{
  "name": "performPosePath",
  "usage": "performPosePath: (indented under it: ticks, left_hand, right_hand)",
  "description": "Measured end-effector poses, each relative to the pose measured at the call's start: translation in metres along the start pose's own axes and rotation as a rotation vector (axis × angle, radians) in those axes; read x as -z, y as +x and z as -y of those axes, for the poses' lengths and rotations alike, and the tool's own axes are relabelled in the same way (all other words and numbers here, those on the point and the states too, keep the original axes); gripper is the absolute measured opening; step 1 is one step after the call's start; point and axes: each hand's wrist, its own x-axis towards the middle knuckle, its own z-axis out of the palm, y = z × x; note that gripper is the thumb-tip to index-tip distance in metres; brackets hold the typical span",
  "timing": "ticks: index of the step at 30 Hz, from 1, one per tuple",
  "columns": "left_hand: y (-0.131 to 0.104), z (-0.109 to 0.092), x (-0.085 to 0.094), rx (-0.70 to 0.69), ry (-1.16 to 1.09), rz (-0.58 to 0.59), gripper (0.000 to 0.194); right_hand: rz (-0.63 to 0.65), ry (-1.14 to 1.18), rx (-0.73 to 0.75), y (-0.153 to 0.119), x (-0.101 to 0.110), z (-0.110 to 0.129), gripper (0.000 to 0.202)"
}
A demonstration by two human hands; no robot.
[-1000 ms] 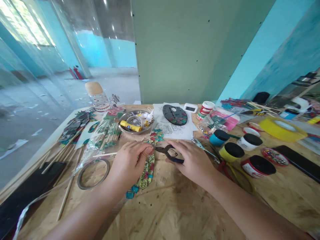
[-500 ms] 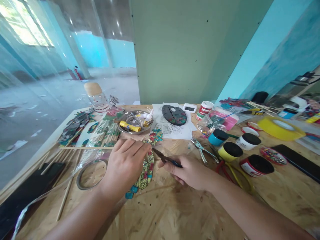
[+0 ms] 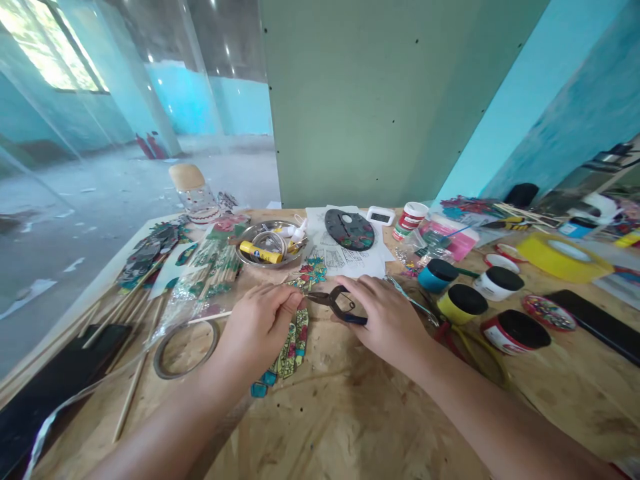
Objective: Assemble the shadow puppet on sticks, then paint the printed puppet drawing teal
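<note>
My right hand [image 3: 387, 317] holds dark-handled pliers [image 3: 327, 300], whose handles are spread apart. The tips of the pliers point left and reach the fingertips of my left hand [image 3: 263, 323]. That hand is closed in a pinch over the upper end of patterned yellow-green cut-out strips [image 3: 290, 353] with blue ends, which lie on the table. A thin wooden stick [image 3: 210, 319] shows just left of my left hand; whether the fingers hold it is hidden. What sits between the fingertips is too small to make out.
A metal bowl [image 3: 273, 261] with a yellow glue tube stands behind my left hand. Paint jars [image 3: 461, 303] and hole-punch pliers [image 3: 410, 297] are at the right. A tape ring [image 3: 160, 357], sticks and a black phone [image 3: 107, 347] lie left. A grey palette [image 3: 349, 230] rests behind on papers.
The handles of the pliers have spread apart, and my right hand has shifted slightly up and to the right. The stick by my left hand now slants.
</note>
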Motion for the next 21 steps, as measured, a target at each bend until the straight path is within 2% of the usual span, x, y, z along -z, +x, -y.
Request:
performPosePath:
  ticks: [5,17,21]
  left_hand:
    - [0.0002,-0.0003,-0.0026,-0.030,0.019,0.006,0.027]
    - [-0.0005,0.0030,-0.0013,-0.048,0.017,-0.006,0.026]
    - [-0.0003,0.0019,-0.0002,-0.127,0.064,-0.076,0.021]
  right_hand:
    - [0.021,0.012,0.009,-0.0006,-0.0002,-0.0003,0.059]
    - [0.008,0.018,0.018,0.0002,0.0007,-0.0019,0.059]
    - [0.013,0.101,0.007,-0.0010,0.0001,0.0017,0.054]
